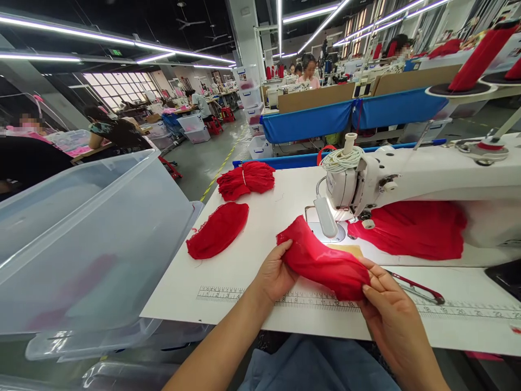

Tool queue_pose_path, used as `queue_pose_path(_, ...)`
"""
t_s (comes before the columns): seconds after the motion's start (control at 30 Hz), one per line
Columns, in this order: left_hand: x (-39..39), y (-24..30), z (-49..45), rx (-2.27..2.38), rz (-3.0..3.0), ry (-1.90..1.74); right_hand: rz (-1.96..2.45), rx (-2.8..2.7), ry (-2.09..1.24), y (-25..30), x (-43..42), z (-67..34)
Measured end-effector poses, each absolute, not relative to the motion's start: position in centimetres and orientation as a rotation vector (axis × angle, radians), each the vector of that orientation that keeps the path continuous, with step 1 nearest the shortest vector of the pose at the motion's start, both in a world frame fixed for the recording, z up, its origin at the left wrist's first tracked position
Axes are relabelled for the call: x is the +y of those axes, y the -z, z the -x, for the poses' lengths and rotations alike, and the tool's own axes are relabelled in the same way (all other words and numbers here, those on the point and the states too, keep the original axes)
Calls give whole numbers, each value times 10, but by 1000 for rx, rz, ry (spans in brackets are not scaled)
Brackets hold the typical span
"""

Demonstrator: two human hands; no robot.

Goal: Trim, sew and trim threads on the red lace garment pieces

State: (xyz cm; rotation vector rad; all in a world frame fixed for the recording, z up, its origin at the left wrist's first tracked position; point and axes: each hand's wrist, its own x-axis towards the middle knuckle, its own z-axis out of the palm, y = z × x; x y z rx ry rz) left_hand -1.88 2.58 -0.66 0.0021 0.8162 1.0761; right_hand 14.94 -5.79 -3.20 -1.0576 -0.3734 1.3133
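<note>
A curved red fabric piece (321,260) is stretched between my two hands, in front of the sewing machine (366,179). My left hand (280,271) grips its left end, thumb on top and the other fingers underneath. At the right end, my right hand (382,293) pinches the cloth between thumb and fingers. Flat on the table to the left lies another red piece (217,231) with a lacy edge. Behind it sits a tied bundle of red fabric (246,180). More red cloth (411,231) rests under the machine arm.
Thread snips (419,286) lie right of my hands on the white table (171,293), near a printed ruler (220,294). A large clear plastic bin (81,228) stands at the left. Red thread cones (480,60) rise at the right. Other people sit at work farther back.
</note>
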Motion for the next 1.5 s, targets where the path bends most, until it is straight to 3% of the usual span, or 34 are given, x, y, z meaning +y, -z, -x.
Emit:
queue_pose_path(0.17,26,12,28,737,-161,-1141,1082,-418,-1220,30,-61,-149)
queue_pose_path(0.37,10,0,46,703,-708,-683,1187,-559,-1167,25,-60,-158)
queue_pose_path(0.43,3,-7,46,789,-896,-772,1315,-720,-996,26,-59,-162)
queue_pose_path(0.53,-12,-22,42,991,-1044,-1237,1431,-918,-680,25,-64,-157)
queue_pose_path(0.63,-35,-36,33,1084,-1257,-1265,1206,-918,-995,20,-77,-137)
queue_pose_path(0.73,-56,-41,22,854,-1534,-824,977,-673,-1501,15,-84,-123)
queue_pose_path(0.83,-57,-35,20,744,-1683,-625,1042,-390,-1595,15,-76,-129)
queue_pose_path(1.0,-17,-25,29,1098,-1588,-1034,965,-340,-1765,11,-63,-156)
queue_pose_path(1.07,-4,-25,31,1069,-1468,-828,920,-420,-1853,7,-64,-161)
queue_pose_path(1.17,5,-27,31,947,-1259,-535,920,-577,-1882,7,-65,-165)
queue_pose_path(1.33,4,-27,35,786,-895,-549,974,-748,-1682,13,-57,-168)
queue_pose_path(1.5,7,-28,40,616,-1029,-410,990,-688,-1548,2,-51,-166)
